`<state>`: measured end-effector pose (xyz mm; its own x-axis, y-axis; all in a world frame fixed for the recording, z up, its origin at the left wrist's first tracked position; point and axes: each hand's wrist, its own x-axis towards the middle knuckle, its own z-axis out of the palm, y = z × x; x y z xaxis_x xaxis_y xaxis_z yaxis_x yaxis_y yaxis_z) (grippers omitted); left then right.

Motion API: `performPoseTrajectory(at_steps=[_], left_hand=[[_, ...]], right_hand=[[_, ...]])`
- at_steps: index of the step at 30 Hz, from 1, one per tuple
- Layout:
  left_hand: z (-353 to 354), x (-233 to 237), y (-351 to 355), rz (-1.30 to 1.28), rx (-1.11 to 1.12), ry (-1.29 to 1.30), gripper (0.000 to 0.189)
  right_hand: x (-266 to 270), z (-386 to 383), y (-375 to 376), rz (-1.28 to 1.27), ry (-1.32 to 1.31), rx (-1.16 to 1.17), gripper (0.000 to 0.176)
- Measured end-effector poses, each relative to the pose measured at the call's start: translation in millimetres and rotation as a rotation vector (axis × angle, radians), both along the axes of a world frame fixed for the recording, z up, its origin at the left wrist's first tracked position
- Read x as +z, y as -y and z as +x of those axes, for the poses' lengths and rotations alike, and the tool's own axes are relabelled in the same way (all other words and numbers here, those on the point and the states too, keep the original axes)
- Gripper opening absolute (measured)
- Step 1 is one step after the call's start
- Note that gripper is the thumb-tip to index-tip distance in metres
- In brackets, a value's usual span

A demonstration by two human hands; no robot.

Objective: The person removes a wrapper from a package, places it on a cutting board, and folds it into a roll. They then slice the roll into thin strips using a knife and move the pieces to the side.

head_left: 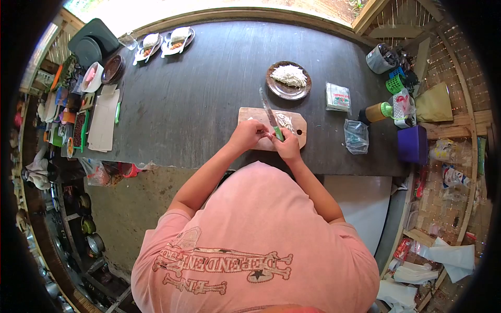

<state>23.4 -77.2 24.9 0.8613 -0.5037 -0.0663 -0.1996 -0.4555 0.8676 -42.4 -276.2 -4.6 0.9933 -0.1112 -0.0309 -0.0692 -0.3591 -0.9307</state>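
Observation:
My right hand [287, 146] is closed around the green handle of a knife [266, 106], whose blade points up and away from me. Beside it, my left hand [249, 134] has its fingers pinched together; whatever they hold is too small to make out. Both hands are over a wooden cutting board [296, 121] near the table's front edge. Thin white shreds [285, 121] lie on the board, right of the blade. Beyond the board is a brown plate [288, 95] with a heap of similar white shreds [288, 76].
Along the dark table [209, 83], a square packet [338, 97], a clear plastic bag [356, 136] and a green-capped bottle [377, 112] stand to the right. Two served plates [178, 43] are at the far left. Cardboard [104, 121] lies near the left end.

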Motion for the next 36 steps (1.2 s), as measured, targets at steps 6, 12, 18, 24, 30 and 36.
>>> performPoseTrajectory(at_steps=[6,12,18,24,30,36], left_hand=[[5,-8,11,0.122,-0.052,0.184,0.018],[3,-19,17,0.198,0.045,0.352,0.012],[-6,-11,14,0.154,0.067,0.343,0.014],[-24,-31,6,0.187,-0.018,0.690,0.016],[-34,-23,-3,0.366,-0.118,0.753,0.042],[-35,-31,-7,0.422,-0.159,0.854,0.042]], right_hand=[[-5,9,4,-0.156,0.028,-0.044,0.026],[2,19,-1,-0.267,-0.031,-0.012,0.028],[-3,21,1,-0.327,0.032,-0.003,0.033],[-12,19,2,-0.304,0.048,0.005,0.026],[-3,13,7,-0.281,0.099,0.082,0.027],[-1,-30,29,-0.173,0.168,-0.014,0.036]])
